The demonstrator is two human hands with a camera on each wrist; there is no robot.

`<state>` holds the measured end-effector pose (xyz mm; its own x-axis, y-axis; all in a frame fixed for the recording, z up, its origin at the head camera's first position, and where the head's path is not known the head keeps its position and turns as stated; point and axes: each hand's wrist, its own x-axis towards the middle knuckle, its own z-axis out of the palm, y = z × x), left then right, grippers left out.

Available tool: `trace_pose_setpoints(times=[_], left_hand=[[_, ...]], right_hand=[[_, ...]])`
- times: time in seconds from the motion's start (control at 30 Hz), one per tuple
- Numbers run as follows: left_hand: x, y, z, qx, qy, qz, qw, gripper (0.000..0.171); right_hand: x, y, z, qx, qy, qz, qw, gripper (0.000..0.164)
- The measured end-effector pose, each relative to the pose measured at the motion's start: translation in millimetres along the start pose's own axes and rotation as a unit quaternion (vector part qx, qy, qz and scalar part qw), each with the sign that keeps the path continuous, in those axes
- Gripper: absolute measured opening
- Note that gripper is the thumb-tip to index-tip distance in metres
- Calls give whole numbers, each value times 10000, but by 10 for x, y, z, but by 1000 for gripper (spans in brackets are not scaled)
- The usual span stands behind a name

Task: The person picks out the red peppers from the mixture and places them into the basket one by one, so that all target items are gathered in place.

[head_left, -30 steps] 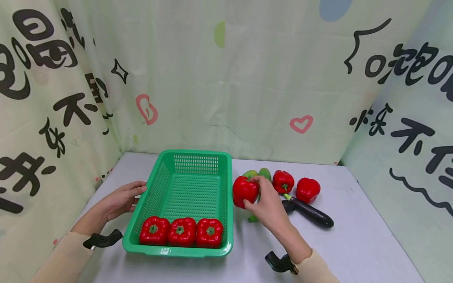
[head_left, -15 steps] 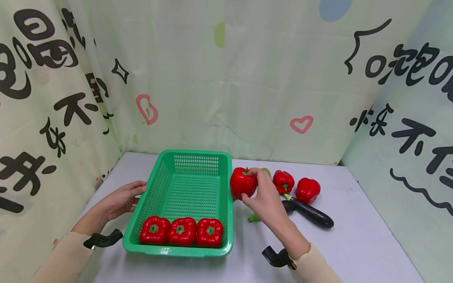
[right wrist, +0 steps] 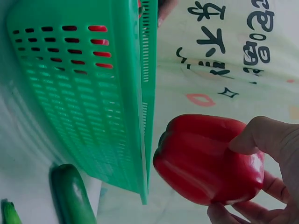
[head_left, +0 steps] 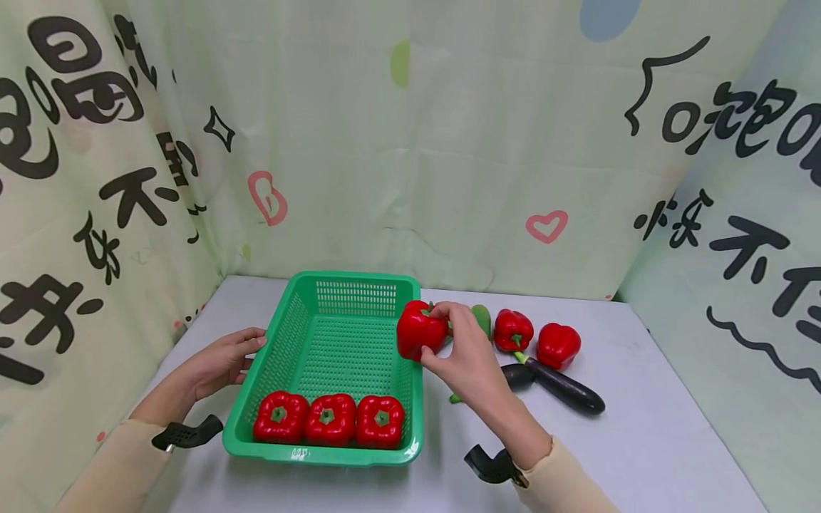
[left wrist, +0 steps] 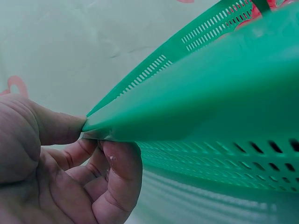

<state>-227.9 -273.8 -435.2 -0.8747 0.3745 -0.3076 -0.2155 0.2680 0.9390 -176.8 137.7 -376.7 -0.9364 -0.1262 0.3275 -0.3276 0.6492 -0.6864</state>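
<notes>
My right hand (head_left: 465, 353) grips a red bell pepper (head_left: 420, 331) between thumb and fingers, raised at the right rim of the green basket (head_left: 346, 456). In the right wrist view, this bell pepper (right wrist: 208, 158) hangs beside the basket's perforated wall (right wrist: 70, 84). My left hand (head_left: 221, 363) holds the basket's left rim; in the left wrist view, the thumb (left wrist: 63, 126) lies over the rim and the curled fingers sit under it. Three red bell peppers, the middle one (head_left: 330, 420) among them, stand in a row along the basket's near end, stems facing up.
Right of the basket lie two more red bell peppers, one nearer (head_left: 513, 329) and one farther right (head_left: 559, 345). A long dark eggplant (head_left: 567, 387) lies before them, with another dark vegetable (head_left: 517, 376) beside it. A green vegetable (head_left: 481, 318) sits behind my right hand. A printed curtain (head_left: 474, 178) surrounds the table.
My right hand has lifted the bell pepper and carried it left, from beside the basket to over its right rim. The left hand and the basket have stayed put.
</notes>
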Motion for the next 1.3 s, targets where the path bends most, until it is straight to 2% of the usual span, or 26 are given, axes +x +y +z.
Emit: trace_pose_setpoints(times=[0.23,0.47,0.83,0.97,1.13,1.3], left_hand=[[3,-3,1,-10,-14,14,10000,59],[9,-6,3,10,8,-5,10000,57],[10,-9,17,13,27,-16,10000,58],[19,-10,17,13,23,-21,10000,57],[13,-9,7,23,40,-15,10000,57],[3,-9,3,1,67,-29,10000,57]], right_hand=[[9,-71,130,121,-217,-48,9997,58],[7,-38,303,93,-520,-169,9985,50],[-7,57,477,-513,-1215,-28,9913,46],[-4,86,501,-842,-1283,-304,9877,42],[-10,99,515,-1298,-1307,-749,9800,23],[-20,94,512,-1344,-1353,-888,9776,17]])
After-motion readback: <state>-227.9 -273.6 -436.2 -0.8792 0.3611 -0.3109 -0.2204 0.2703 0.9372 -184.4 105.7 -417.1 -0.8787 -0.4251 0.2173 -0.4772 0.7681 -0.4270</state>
